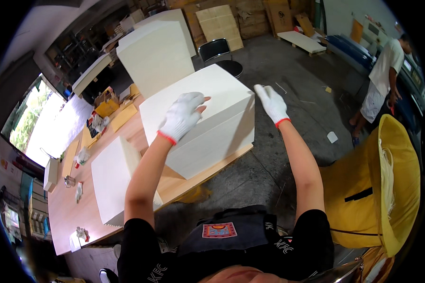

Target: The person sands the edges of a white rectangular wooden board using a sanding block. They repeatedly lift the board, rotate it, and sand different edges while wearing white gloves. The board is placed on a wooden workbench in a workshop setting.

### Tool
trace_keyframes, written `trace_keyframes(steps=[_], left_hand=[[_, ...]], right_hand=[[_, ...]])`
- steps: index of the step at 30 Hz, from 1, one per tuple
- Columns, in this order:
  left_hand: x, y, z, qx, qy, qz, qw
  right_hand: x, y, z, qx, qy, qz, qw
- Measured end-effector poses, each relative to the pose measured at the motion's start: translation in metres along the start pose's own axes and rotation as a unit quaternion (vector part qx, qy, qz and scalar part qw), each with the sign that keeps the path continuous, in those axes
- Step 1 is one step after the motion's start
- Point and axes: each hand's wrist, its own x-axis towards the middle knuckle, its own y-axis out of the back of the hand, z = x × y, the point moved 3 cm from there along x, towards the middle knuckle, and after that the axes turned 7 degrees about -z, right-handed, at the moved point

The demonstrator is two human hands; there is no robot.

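A tall stack of white paper sheets stands on the wooden table before me, its edges roughly squared, with a seam partway up its side. My left hand, in a white knit glove with bare fingertips, is over the near left part of the stack's top, fingers apart; whether it touches the paper I cannot tell. Beside the stack's right corner is my gloved right hand, its fingers stretched out and nothing in them. A lower white stack sits on the table by my left forearm.
Behind the main stack rises another large white stack, with a black chair next to it. A big yellow fabric bag stands at my right. Farther right, a person stands by a machine. Small items and an orange-yellow box line the table's left side.
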Motion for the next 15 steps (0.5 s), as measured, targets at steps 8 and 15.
trace_keyframes(steps=[8,15], left_hand=[[0.083,-0.049,-0.002,-0.036,0.086,-0.098,0.991],[0.077,-0.061,-0.002,-0.189,0.041,-0.054,0.98]], right_hand=[[0.033,0.013,-0.056,-0.217,0.321,-0.005,0.922],[0.033,-0.012,-0.055,0.138,0.058,-0.117,0.982]])
